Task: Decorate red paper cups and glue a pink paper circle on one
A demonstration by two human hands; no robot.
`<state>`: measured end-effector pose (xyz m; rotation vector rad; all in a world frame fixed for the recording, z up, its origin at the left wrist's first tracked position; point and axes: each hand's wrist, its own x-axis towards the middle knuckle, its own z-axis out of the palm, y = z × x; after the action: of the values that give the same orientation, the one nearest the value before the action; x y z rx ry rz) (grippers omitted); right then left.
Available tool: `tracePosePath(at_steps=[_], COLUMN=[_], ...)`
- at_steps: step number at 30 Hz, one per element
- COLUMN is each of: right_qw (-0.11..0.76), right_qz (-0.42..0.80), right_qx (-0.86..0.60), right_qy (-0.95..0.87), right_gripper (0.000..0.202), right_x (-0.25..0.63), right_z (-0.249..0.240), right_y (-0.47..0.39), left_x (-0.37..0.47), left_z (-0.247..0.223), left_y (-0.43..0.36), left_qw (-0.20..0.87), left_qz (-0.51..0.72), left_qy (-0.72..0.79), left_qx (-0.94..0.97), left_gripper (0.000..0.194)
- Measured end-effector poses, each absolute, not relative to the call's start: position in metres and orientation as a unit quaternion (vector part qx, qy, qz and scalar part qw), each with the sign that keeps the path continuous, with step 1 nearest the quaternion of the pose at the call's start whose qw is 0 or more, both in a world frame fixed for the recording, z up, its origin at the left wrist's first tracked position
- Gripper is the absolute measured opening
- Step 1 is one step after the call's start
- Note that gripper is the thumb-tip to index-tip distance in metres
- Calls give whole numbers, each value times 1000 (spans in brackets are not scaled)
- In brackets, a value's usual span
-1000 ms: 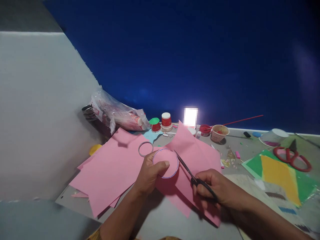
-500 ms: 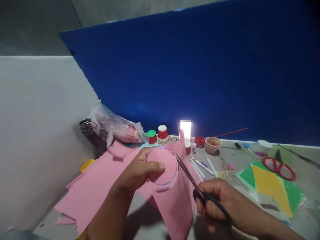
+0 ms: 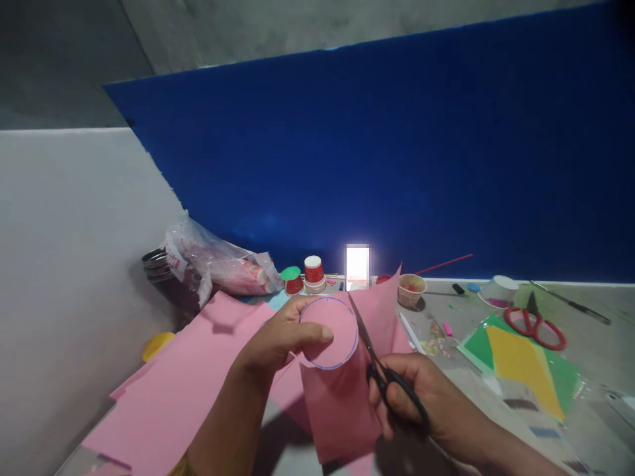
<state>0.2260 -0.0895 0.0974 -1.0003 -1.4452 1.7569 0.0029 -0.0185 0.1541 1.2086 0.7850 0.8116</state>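
Flipped out to the right since half a second ago: upper corner of the pink sheet [image 3: 342, 413], now covering most of the pens [image 3: 413, 334]. Pinching the pink circle [image 3: 341, 327] with the left hand [image 3: 282, 337], thumb on top and fingers tucked underneath, held up over the bench [image 3: 590, 350] around mid-view. Gripping the black-handled scissors [image 3: 365, 332] in the right hand [image 3: 417, 387], with blades nearly together and tips right by the circle's upper right edge; can't tell if actually biting paper. Going by the blue outline [image 3: 356, 342] round the rim and the rest of the sheet hanging below, probably partway through trimming along that line. Likely needed next: turning the circle a bit with the left hand, opening the blades and snipping along the blue without nicking inward. Also in view: spare pink paper [image 3: 173, 390] off to the left, red-handled scissors [image 3: 534, 322] over to the right.
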Motion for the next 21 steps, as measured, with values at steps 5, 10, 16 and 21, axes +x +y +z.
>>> tracePosePath(at_steps=[5, 10, 16, 21], right_qw=[328, 333, 328, 331], right_qz=[683, 686, 695, 696], right_qx=[-372, -378, -387, -394], right_qy=[-536, -525, -510, -500], right_gripper=[77, 77, 72, 70], right_x=[230, 229, 227, 226], right_z=[88, 82, 81, 82], right_y=[-85, -82, -81, -81], left_x=[3, -1, -2, 0], left_z=[153, 146, 143, 146], left_y=[-16, -13, -10, -10], left_qw=[678, 683, 671, 667], left_qz=[364, 369, 361, 354], left_qy=[389, 407, 446, 456], left_qx=[506, 481, 469, 470], left_gripper=[32, 41, 64, 62])
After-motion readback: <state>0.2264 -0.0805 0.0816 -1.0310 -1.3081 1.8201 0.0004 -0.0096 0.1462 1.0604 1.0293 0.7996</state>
